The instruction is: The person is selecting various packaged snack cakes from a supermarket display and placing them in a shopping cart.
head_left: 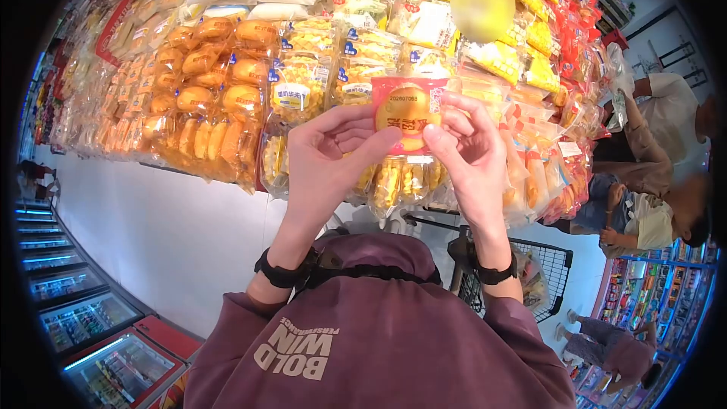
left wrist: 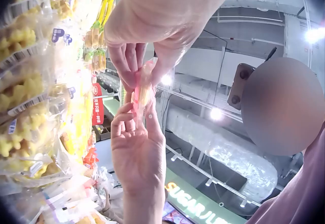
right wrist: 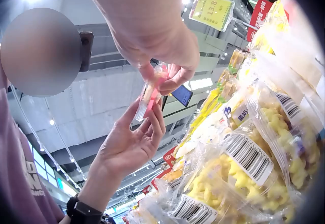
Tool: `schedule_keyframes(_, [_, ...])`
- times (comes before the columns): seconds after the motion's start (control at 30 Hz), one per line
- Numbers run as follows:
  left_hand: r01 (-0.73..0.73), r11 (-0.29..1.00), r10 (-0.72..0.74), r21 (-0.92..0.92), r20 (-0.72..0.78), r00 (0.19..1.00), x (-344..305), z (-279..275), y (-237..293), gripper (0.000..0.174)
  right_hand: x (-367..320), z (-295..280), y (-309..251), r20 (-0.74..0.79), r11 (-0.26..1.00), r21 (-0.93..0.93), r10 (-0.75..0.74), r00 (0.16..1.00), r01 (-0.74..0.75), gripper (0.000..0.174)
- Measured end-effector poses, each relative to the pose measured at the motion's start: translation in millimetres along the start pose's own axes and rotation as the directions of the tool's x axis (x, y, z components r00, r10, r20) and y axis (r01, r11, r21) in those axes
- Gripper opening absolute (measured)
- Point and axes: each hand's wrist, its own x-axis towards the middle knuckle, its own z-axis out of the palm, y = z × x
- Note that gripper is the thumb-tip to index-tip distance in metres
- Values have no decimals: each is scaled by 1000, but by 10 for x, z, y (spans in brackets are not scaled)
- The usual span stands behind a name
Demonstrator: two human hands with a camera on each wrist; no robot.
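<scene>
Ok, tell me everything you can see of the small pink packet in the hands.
The small pink packet looks like glossy, partly clear plastic around a round golden baked item. Its face carries brown characters, a dark number line above them and a pale code patch at upper right. No tear shows. Face toward the head camera, it is pinched between the left hand and right hand, both thumbs on its lower face.

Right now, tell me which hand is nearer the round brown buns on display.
Left. The left hand is right of the round brown buns, pinching the pink packet; the right hand is farther right, pinching its other side.
</scene>
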Motion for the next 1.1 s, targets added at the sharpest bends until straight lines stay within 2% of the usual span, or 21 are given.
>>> schedule_keyframes(0.07, [19,999,-19,-47,4,1000,23,-8,28,35,27,13,-2,5,1000,-2,-15,1000,15,40])
schedule_keyframes(0.17, [-23,999,23,-22,-16,1000,40,-27,18,34,54,33,23,-17,998,-21,-56,998,56,41])
schedule_keyframes(0.23, [-13,998,7,-69,-81,997,48,-19,-17,34,55,77,26,-68,996,-36,-86,994,84,41])
schedule_keyframes(0.37, [-16,987,-8,-159,-152,988,63,20,-42,34,85,114,50,-47,996,-24,-88,995,87,40])
schedule_keyframes(0.43, [10,989,-26,-144,-105,994,44,35,-49,33,113,115,21,-25,999,-44,-32,999,31,39])
schedule_keyframes(0.53, [62,996,-62,-63,-6,998,-6,24,-13,24,174,72,-16,-40,999,42,-14,999,15,36])
schedule_keyframes(0.57, [80,996,-79,-25,30,996,-21,20,9,20,198,68,-30,-41,999,26,-24,999,25,30])
schedule_keyframes(0.67, [157,985,-152,-69,70,986,-34,47,56,24,262,68,-70,-24,1000,-19,-6,1000,5,24])
schedule_keyframes(0.7, [150,986,-145,-70,73,987,-41,47,58,24,273,106,-100,-13,1000,17,13,1000,-13,22])
schedule_keyframes(0.8, [131,989,-126,-66,79,989,-68,38,61,24,307,102,-108,8,998,-67,18,1000,-17,23])
schedule_keyframes(0.97, [105,992,-101,-66,63,993,-102,19,70,26,300,122,-108,49,998,-46,-47,998,49,25])
schedule_keyframes(1.07, [32,987,-32,-159,2,999,-82,26,42,28,247,133,-184,82,994,-95,-53,995,61,30])
schedule_keyframes(1.1, [3,991,-3,-131,-4,1000,-78,5,19,28,234,133,-213,95,990,-125,-46,994,58,32])
